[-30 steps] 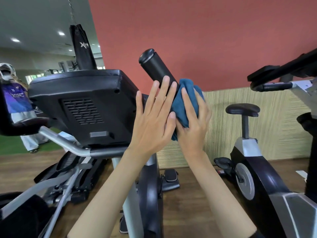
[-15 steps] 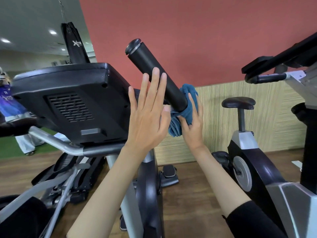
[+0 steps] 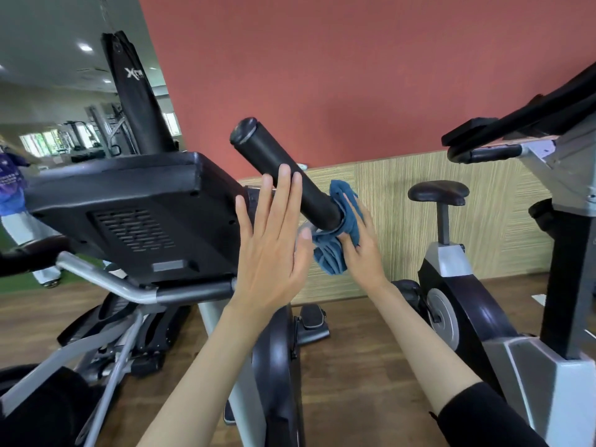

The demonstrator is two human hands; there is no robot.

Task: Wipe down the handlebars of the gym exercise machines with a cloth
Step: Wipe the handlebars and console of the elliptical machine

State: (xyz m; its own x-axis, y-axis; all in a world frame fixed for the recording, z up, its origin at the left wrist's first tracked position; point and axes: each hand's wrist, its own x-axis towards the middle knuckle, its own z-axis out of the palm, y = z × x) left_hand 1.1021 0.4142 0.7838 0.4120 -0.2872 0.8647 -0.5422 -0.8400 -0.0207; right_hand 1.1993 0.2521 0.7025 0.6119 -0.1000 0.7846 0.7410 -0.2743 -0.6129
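Observation:
A thick black handlebar grip (image 3: 283, 169) slants up to the left beside the elliptical machine's black console (image 3: 135, 214). My left hand (image 3: 271, 253) is flat, its straight fingertips touching the grip's near side. A blue cloth (image 3: 332, 256) is wrapped around the lower end of the grip, where the silver tube begins, with a bunch hanging below. My right hand (image 3: 364, 250) presses the cloth against the bar with its fingers stretched along it. The bar below the cloth is hidden by my hands.
A silver and black fixed handlebar (image 3: 106, 279) runs under the console. An exercise bike (image 3: 451, 285) with a black seat (image 3: 437, 191) stands to the right, and another machine's black handle (image 3: 493, 154) is at upper right. A punching bag (image 3: 135, 91) hangs behind. A person (image 3: 13, 204) stands far left.
My right hand has slid the cloth down the grip from its middle to its lower end. My left hand stayed flat against the grip.

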